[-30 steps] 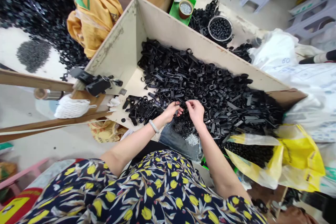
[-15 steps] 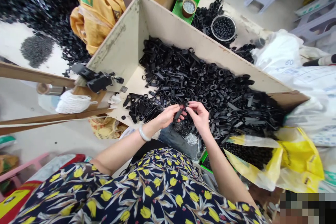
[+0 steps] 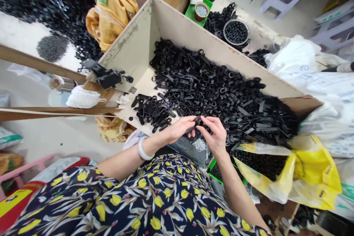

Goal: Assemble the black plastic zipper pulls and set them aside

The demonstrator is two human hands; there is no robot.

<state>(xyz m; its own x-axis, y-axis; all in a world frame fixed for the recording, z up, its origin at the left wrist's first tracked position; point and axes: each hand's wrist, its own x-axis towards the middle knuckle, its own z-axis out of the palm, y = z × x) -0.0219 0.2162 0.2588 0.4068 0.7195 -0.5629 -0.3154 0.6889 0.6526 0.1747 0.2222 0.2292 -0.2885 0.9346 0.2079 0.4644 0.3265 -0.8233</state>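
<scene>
Between my two hands is a small black plastic part (image 3: 197, 121) with a rounded end. My left hand (image 3: 180, 128) is closed on it from the left, the fingers wrapped beneath. The fingertips of my right hand (image 3: 214, 132) pinch at its rounded end, and whether they hold a second small piece I cannot make out. Just below my hands lies a little heap of shiny silver bits (image 3: 199, 144) on a dark sheet (image 3: 184, 149). Beyond them spreads a large pile of loose black plastic parts (image 3: 190, 81). A smaller group of black clip-like pieces (image 3: 153, 110) lies to the left.
Pale wooden partitions (image 3: 221, 44) wall the bench. Behind stands a metal bowl of black balls (image 3: 236, 31). A black clamp (image 3: 109, 78) sits on the left edge. A yellow plastic bag (image 3: 315, 171) lies right; white sacks (image 3: 295, 53) stand beyond.
Both hands have come slightly lower and nearer my body with the black part. My right fingers now press against its rounded end. The view has shifted a little.
</scene>
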